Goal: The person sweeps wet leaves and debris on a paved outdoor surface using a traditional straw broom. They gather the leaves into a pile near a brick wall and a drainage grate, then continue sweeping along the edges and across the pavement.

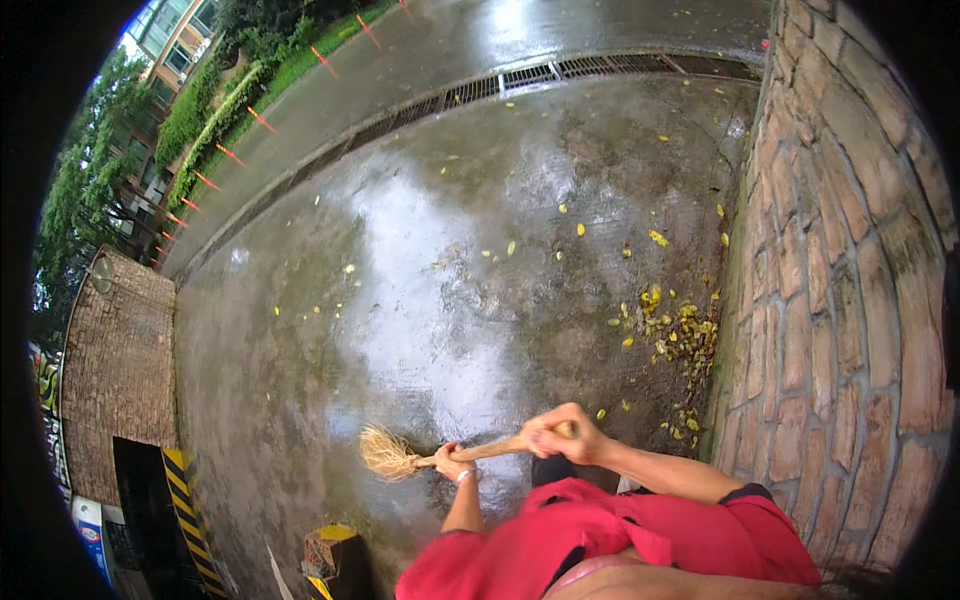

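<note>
A broom with a pale wooden handle (491, 450) and straw-like bristles (386, 453) is held across the front of my body, its bristles pointing left. My right hand (564, 435) is closed around the handle near its top end. Lower down, close to the bristles, my left hand (454, 460) grips the same handle. The bristles are over the wet pavement; whether they touch it I cannot tell. Yellow fallen leaves (682, 330) lie in a loose pile on the right, beyond my right hand, with single leaves scattered farther out.
A stone-block wall (817, 300) runs along the right. A metal drain grate (480, 90) curves across the pavement ahead. At lower left stand a yellow-marked block (322, 555) and a black-and-yellow striped edge (191, 517). Orange posts (260, 118) line the far roadside.
</note>
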Demonstrator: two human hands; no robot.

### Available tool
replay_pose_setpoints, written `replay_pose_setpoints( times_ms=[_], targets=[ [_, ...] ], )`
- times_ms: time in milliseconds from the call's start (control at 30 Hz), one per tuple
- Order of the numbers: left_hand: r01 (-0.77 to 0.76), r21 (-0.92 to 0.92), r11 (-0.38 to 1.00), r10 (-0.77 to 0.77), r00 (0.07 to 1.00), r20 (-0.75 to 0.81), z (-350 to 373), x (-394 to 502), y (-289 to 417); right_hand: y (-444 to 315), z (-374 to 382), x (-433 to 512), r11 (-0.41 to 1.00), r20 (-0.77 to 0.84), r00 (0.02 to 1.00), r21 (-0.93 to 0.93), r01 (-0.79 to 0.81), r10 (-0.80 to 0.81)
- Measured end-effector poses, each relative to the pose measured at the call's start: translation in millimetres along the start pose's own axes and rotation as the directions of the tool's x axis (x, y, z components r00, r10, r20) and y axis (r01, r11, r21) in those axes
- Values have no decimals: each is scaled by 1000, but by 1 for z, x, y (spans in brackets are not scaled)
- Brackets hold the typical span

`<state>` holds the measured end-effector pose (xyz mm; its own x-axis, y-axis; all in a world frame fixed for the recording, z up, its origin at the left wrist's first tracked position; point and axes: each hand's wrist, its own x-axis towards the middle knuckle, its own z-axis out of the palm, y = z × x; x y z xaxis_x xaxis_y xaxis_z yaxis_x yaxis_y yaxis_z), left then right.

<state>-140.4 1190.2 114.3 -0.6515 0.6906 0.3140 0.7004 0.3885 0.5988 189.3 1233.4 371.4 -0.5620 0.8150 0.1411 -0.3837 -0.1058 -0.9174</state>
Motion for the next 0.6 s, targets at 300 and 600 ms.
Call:
replay_pose_setpoints(
  times_ms=[300,600],
  targets=[
    [-392,-279,877,467,830,303,147,62,107,-2,-85,-6,965,-685,702,-6,260,-193],
    [-441,-817,371,929,185,322,204,-120,389,-89,-4,-191,805,-902,-365,-387,450,-230]
  ],
)
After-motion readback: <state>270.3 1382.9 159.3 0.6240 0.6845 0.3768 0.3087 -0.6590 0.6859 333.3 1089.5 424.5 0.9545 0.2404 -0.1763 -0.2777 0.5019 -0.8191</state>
